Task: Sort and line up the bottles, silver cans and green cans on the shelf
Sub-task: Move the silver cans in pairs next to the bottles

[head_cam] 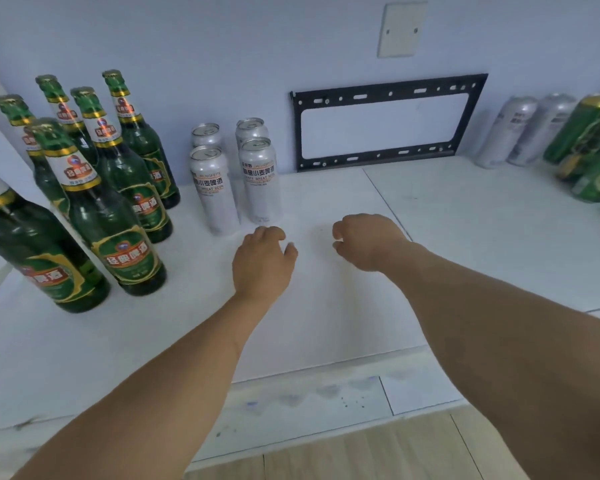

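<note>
Head view shows my left hand and right hand loosely curled, holding nothing, mid-shelf; upright unsorted silver cans and green cans stand at the right edge, nearer my right hand.

Pale blue-grey wall at back, cream blank switch plate up top, black metal TV bracket fixed w/ white centre, white shelf top w/ panel seam, scuffed front edge, light wood floor below, soft even light
</note>
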